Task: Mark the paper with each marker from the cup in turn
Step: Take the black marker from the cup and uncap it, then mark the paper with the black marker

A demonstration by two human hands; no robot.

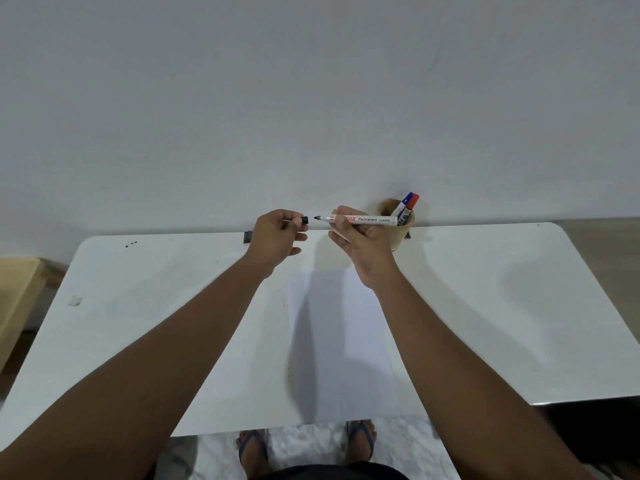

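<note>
Two hands hovered above the worktop: the right hand closed its fingers on a light, stiff black permanent marker, best held mid-barrel; the left hand pinched its cap. Paper lay at 6 o'clock, the cup at 3 o'clock.

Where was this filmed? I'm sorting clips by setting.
Probably a plain room at home: a white table against a bare wall, tiled floor, sandalled feet.
</note>
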